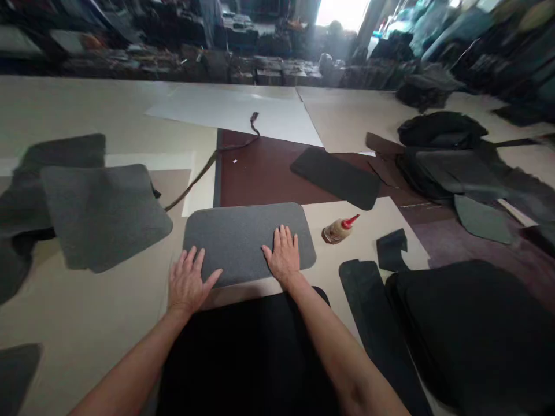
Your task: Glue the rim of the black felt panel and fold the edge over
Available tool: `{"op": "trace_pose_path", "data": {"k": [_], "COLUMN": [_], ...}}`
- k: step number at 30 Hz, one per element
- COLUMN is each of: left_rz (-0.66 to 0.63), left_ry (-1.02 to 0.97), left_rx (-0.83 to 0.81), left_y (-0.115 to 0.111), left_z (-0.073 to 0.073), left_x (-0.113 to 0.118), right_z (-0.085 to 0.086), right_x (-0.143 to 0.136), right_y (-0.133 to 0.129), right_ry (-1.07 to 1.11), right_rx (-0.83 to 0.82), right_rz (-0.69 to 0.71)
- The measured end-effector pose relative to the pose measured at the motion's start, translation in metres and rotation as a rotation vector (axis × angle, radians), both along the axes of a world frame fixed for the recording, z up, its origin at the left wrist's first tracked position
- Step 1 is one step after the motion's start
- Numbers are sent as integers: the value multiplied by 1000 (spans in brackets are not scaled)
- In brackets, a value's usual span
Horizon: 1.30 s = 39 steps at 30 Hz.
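Currently, my right hand (282,254) lies flat on the grey panel (234,237), fingers apart — left hand (187,283) open at its edge, thumb spread.

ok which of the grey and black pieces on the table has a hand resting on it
The grey rounded rectangle directly in front of the person; the right hand lies flat on it, while no hand touches the others.

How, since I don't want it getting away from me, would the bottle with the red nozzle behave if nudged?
The bottle looks rounded and seems to lie on its side, so it would probably roll. Its narrow red nozzle might make it swing round. The beige sheet beneath looks smooth, so it may slide too.
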<state>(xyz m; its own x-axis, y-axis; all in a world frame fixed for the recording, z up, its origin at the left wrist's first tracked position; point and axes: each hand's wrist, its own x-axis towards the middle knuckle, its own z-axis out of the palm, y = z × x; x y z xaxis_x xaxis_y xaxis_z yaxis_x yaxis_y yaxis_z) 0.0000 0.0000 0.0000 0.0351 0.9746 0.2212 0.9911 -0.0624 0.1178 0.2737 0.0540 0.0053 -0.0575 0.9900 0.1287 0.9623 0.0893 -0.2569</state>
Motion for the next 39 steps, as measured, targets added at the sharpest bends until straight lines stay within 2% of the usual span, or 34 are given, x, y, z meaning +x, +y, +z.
{"op": "trace_pose_path", "data": {"k": [13,16,19,22,25,27,32,36,39], "left_rz": [9,5,-1,-8,-24,-31,-33,-31,-30], "left_ry": [3,5,4,-3,-2,5,22,30,31], "left_rx": [3,8,5,12,27,28,22,21,12], "left_y": [2,3,3,4,5,5,6,7,6], "left_z": [-5,-7,-9,-11,-14,-17,-20,-19,-17], "left_x": [-2,-4,-6,-8,-11,-13,-16,-16,-15], "right_z": [-8,-6,4,19,30,32,16,-3,-8], "right_x": [60,65,58,39,17,8,18,34,37], "right_y": [-10,-14,-11,7,37,60,96,102,101], "right_ry": [-37,-41,-27,8,49,61,37,-3,-10], "right_rx": [-43,-31,14,47,43,45,-14,-25,3], "right_rz": [-91,-106,-95,-15,43,56,16,-47,-73]}}
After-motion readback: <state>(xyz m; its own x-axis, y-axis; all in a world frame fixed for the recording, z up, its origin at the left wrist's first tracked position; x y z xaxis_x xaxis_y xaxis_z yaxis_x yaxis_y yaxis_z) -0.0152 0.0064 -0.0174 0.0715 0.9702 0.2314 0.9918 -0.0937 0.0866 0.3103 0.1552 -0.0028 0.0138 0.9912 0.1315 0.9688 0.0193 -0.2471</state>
